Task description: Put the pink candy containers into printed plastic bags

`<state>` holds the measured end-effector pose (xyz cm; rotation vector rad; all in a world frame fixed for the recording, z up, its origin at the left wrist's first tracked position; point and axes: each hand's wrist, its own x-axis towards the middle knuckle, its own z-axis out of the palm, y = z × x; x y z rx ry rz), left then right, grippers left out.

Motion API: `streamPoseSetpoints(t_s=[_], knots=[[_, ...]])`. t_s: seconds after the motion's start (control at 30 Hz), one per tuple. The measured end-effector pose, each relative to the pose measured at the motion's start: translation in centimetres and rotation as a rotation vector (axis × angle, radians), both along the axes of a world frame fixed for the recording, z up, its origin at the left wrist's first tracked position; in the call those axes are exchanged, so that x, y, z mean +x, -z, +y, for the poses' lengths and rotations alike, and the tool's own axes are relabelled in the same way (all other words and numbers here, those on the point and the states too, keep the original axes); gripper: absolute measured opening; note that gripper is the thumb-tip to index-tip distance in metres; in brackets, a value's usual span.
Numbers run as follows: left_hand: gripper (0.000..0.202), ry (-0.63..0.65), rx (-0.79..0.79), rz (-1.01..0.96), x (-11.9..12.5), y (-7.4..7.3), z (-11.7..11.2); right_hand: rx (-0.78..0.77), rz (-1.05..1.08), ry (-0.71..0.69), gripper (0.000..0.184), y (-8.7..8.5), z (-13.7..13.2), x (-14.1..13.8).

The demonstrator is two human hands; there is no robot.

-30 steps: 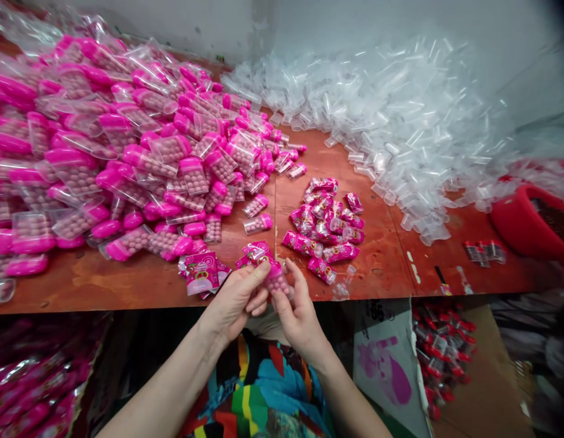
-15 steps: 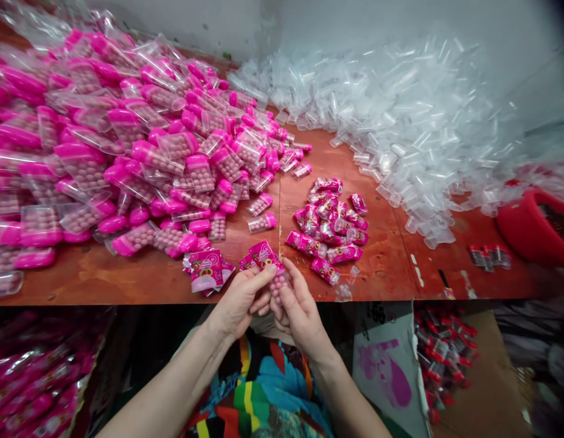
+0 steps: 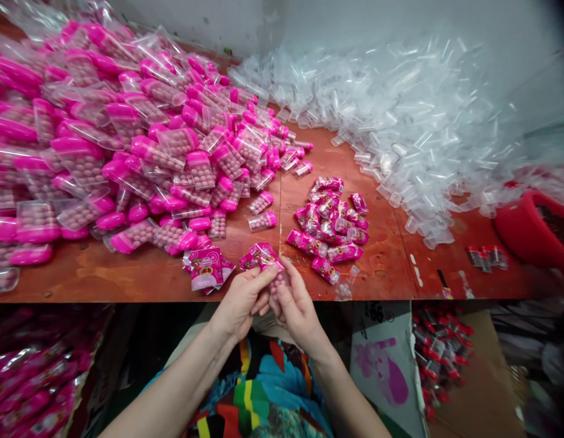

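Just over the table's front edge, my two hands meet on one small clear candy container (image 3: 277, 282) filled with pink balls. My left hand (image 3: 245, 299) pinches the glossy pink printed sleeve (image 3: 269, 254) at its upper end. Fingers of my right hand (image 3: 300, 311) are closed round the container's lower part. How far the sleeve covers the container is partly hidden by my fingers. Left of my hands lies a small stack of flat pink printed sleeves (image 3: 205, 269). To the right is a group of candy containers in printed sleeves (image 3: 330, 222).
A large heap of pink-capped candy containers (image 3: 121, 176) covers the table's left. Clear empty containers (image 3: 391, 121) are heaped at the back right, near a red tub (image 3: 523, 228). Below the table edge are pink packs (image 3: 35, 377) at left and red-capped containers (image 3: 439, 350) at right.
The printed sleeve has come slightly further down over the container, and less of the pink balls shows. Both hands stay nearly in place, still gripping.
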<state>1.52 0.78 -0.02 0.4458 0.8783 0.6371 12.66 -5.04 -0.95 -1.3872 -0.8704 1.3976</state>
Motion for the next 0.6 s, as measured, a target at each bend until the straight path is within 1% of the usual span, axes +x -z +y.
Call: streamPoseSetpoints(t_s=[0.07, 0.1, 0.17, 0.23, 0.33, 0.4, 0.5, 0.6], knots=[[0.04, 0.045, 0.038, 0.002, -0.2, 0.2, -0.3, -0.105, 0.273, 0.008, 0.056, 0.0, 0.2, 0.1], [0.041, 0.074, 0.058, 0.008, -0.2, 0.2, -0.4, -0.135, 0.376, 0.003, 0.058, 0.1, 0.2, 0.2], [0.042, 0.137, 0.084, 0.009, -0.2, 0.2, -0.6, -0.147, 0.475, -0.002, 0.063, 0.2, 0.4, 0.6], [0.039, 0.159, 0.087, -0.002, -0.1, 0.1, -0.6, -0.132, 0.462, -0.002, 0.063, 0.3, 0.4, 0.9], [0.031, 0.063, 0.078, 0.007, 0.0, -0.3, 0.0, -0.103, 0.379, -0.018, 0.062, 0.3, 0.3, 1.1], [0.03, 0.017, 0.077, 0.029, 0.0, -0.5, 0.3, -0.096, 0.334, -0.041, 0.065, 0.2, 0.2, 1.2], [0.031, 0.019, 0.075, 0.067, 0.1, -0.6, 0.1, -0.081, 0.293, -0.043, 0.071, 0.2, 0.3, 1.3], [0.034, 0.032, 0.08, 0.086, 0.2, -0.4, -0.3, -0.059, 0.268, -0.041, 0.075, 0.7, 0.6, 1.3]])
